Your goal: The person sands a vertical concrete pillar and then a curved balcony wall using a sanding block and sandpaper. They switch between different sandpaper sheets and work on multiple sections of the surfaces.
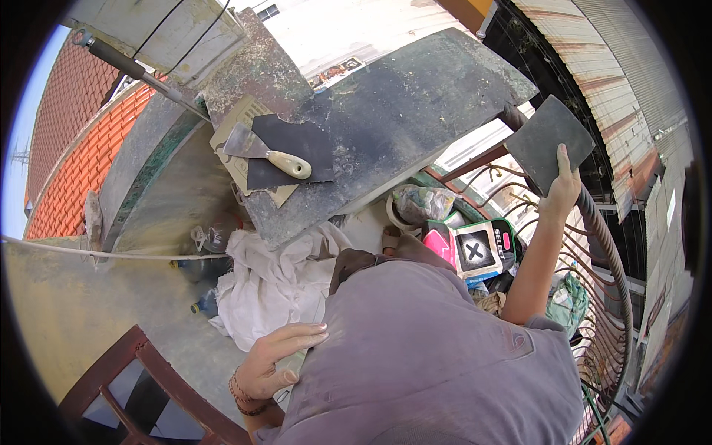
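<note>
My right hand (564, 191) is raised at the right, gripping a dark square sheet of sandpaper (547, 141) by its lower edge, with the thumb flat on its face. At the lower left, my left hand (273, 362) holds nothing; its fingers stretch out against the front of my grey shirt, and a beaded bracelet circles the wrist. On the dark, worn slab (415, 96) lies a putty knife (278, 157) with a pale handle. Beneath it are a torn black sheet of sandpaper (308, 141) and a tan sheet (230, 152), partly covered.
A white cloth (274, 285) lies heaped below the slab. Bags and packages, one pink and black (475, 248), sit beside a curved metal railing (619, 274) at the right. A roller pole (141, 73) leans at the upper left. A dark red metal frame (159, 363) stands at the lower left.
</note>
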{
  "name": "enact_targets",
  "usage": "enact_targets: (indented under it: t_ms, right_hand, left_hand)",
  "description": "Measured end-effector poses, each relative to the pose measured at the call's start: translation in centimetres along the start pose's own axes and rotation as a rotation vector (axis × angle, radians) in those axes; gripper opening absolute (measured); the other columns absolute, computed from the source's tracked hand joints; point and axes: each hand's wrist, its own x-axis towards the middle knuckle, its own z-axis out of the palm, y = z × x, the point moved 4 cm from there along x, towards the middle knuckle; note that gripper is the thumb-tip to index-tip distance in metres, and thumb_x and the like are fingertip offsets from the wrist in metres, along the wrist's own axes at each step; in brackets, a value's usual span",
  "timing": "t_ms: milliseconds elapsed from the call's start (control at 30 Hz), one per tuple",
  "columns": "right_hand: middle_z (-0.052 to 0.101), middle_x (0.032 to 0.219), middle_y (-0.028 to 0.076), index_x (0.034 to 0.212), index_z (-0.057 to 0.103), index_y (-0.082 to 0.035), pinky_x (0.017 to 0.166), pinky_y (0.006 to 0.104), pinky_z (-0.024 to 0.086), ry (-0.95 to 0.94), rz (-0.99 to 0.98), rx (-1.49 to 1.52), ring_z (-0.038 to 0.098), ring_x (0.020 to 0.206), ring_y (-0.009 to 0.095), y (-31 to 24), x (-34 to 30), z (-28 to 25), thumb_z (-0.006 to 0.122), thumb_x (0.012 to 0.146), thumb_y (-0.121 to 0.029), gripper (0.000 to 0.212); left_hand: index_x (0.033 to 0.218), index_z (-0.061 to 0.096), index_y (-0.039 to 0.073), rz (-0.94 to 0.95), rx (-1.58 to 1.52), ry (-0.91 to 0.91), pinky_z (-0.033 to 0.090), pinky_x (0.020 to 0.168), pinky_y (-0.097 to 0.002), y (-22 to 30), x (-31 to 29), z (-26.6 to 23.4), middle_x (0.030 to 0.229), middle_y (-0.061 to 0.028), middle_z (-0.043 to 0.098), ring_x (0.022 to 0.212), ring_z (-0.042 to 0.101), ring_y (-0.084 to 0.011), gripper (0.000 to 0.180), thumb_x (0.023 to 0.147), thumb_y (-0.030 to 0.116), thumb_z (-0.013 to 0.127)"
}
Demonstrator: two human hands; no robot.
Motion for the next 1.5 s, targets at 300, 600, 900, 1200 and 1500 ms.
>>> enact_targets:
  t_ms: [300, 600, 900, 1200, 1500]
  right_hand:
    - [0.067, 0.111, 0.009, 0.118, 0.064, 0.005, 0.081, 0.0285, 0.054, 0.024, -0.035, -0.022, 0.066, 0.094, 0.016, -0.2, -0.4, -1.5, 0.069, 0.094, -0.014, 0.031]
    - [0.066, 0.118, 0.013, 0.123, 0.062, 0.006, 0.084, 0.0326, 0.057, -0.061, -0.14, -0.213, 0.068, 0.101, 0.021, 0.3, -0.2, -2.6, 0.07, 0.093, -0.015, 0.038]
    - [0.06, 0.129, 0.019, 0.134, 0.058, 0.004, 0.089, 0.033, 0.056, -0.305, -0.727, -1.076, 0.064, 0.114, 0.028, 1.7, 0.4, -2.5, 0.056, 0.097, -0.003, 0.038]
    - [0.065, 0.117, 0.013, 0.123, 0.064, 0.006, 0.087, 0.0314, 0.055, -0.225, -0.025, -0.121, 0.066, 0.104, 0.021, 2.3, -2.5, 6.5, 0.067, 0.095, -0.019, 0.037]
    - [0.065, 0.124, 0.022, 0.136, 0.058, -0.002, 0.099, 0.0382, 0.049, -0.484, -0.286, -0.457, 0.061, 0.119, 0.038, 1.5, -6.2, 13.7, 0.065, 0.07, 0.017, 0.069]
  left_hand:
    - [0.122, 0.064, -0.01, 0.017, 0.044, 0.012, 0.043, 0.103, -0.0444, -0.2, 0.0, -0.3, 0.124, -0.026, 0.062, 0.119, 0.059, -0.0387, 0.081, 0.092, 0.064, 0.051]
    - [0.119, 0.065, -0.009, 0.002, 0.113, -0.022, 0.043, 0.1, -0.0445, 0.4, 0.7, 0.0, 0.122, -0.0249, 0.062, 0.116, 0.058, -0.0387, 0.074, 0.095, 0.06, 0.05]
    - [0.119, 0.064, -0.004, 0.065, 0.093, 0.108, 0.044, 0.099, -0.0425, -2.1, -0.8, 1.2, 0.122, -0.0213, 0.06, 0.112, 0.057, -0.0368, 0.049, 0.098, 0.04, 0.057]
    - [0.12, 0.066, -0.001, -0.057, 0.125, 0.018, 0.042, 0.101, -0.0403, -3.0, -1.3, -0.7, 0.118, -0.0183, 0.062, 0.111, 0.058, -0.0335, 0.047, 0.099, 0.039, 0.053]
    - [0.106, 0.068, -0.002, -0.015, 0.012, 0.191, 0.045, 0.094, -0.0413, -4.7, -2.6, 0.5, 0.113, -0.0198, 0.062, 0.107, 0.058, -0.0344, 0.033, 0.095, 0.029, 0.061]
